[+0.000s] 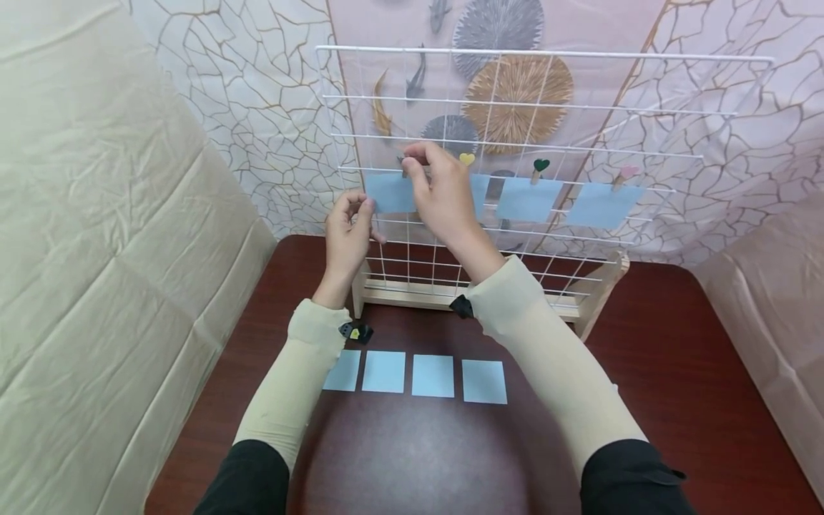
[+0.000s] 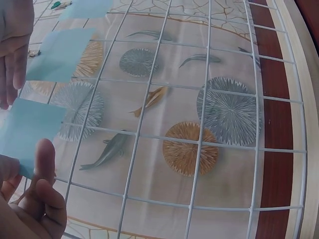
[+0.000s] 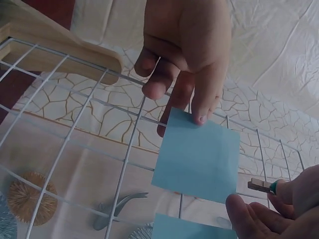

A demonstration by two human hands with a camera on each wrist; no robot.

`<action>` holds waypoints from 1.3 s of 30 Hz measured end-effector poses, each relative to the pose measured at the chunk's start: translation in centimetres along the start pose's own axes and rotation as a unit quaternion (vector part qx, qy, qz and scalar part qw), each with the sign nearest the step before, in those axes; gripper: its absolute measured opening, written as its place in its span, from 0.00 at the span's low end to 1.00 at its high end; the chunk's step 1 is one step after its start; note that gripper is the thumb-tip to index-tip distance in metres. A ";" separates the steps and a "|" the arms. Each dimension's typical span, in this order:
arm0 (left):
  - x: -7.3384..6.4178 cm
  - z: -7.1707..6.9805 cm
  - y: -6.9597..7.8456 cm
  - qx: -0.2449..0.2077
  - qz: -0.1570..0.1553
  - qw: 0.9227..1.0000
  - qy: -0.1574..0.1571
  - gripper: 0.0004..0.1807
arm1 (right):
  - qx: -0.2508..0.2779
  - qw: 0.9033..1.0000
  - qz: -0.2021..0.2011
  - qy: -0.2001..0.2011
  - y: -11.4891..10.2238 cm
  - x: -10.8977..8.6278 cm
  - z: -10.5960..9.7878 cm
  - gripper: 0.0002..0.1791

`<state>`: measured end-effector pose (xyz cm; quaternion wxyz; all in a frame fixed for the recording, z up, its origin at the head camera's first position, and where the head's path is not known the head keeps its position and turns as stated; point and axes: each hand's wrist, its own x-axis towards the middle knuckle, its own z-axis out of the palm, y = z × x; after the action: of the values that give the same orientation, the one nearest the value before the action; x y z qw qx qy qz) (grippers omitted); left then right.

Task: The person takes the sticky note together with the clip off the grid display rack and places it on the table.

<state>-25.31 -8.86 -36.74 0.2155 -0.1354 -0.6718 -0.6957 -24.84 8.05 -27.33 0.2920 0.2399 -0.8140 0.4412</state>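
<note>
My left hand (image 1: 347,232) pinches the left edge of a light blue paper square (image 1: 389,193) and holds it up against the white wire grid (image 1: 541,104). In the left wrist view, thumb and fingers of that hand (image 2: 40,199) grip the square's corner. My right hand (image 1: 444,189) is at the square's upper edge, pinching a small wooden clothespin (image 3: 258,185) with a bit of green at its end. In the right wrist view the clothespin points toward the square (image 3: 197,154), beside its edge.
More blue squares hang to the right on clothespins with a yellow heart (image 1: 466,159), a green heart (image 1: 541,165) and a pink heart (image 1: 628,172). A wooden stand (image 1: 412,296) carries the grid. Several pale blue squares (image 1: 433,375) lie in a row on the dark red table (image 1: 676,372).
</note>
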 end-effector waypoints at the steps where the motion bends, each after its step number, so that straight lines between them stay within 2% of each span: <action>1: -0.1 0.0 0.0 -0.001 0.001 1.000 0.000 0.11 | 0.002 1.000 -0.001 0.000 0.0 -0.1 -0.1 0.10; 14: -0.7 -0.2 0.2 -0.004 -0.001 1.000 -0.001 0.10 | 0.035 0.999 0.005 -0.003 0.2 -1.3 -1.0 0.11; 20: -1.3 -0.4 0.2 0.005 0.008 1.000 0.000 0.11 | 0.042 0.999 0.018 0.000 0.0 -2.1 -2.0 0.10; 25: -1.7 -0.5 0.5 0.018 0.020 1.000 0.006 0.10 | 0.043 0.999 0.010 0.001 0.1 -2.8 -2.7 0.11; 30: -2.4 -0.9 0.8 0.028 0.015 0.999 0.013 0.09 | 0.042 0.999 0.008 -0.005 0.2 -3.3 -3.4 0.11; 34: -3.1 -1.4 1.2 0.012 0.004 1.000 0.013 0.09 | 0.050 0.998 0.023 -0.020 0.2 -3.8 -3.9 0.12; 39: -3.8 -1.8 1.6 -0.035 -0.015 0.999 -0.007 0.06 | 0.064 0.997 0.035 -0.026 0.4 -4.8 -4.6 0.11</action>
<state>-20.98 -10.19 -37.25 0.1959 -0.1374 -0.6505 -0.7208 -20.54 12.80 -28.84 0.2389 0.2414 -0.7992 0.4959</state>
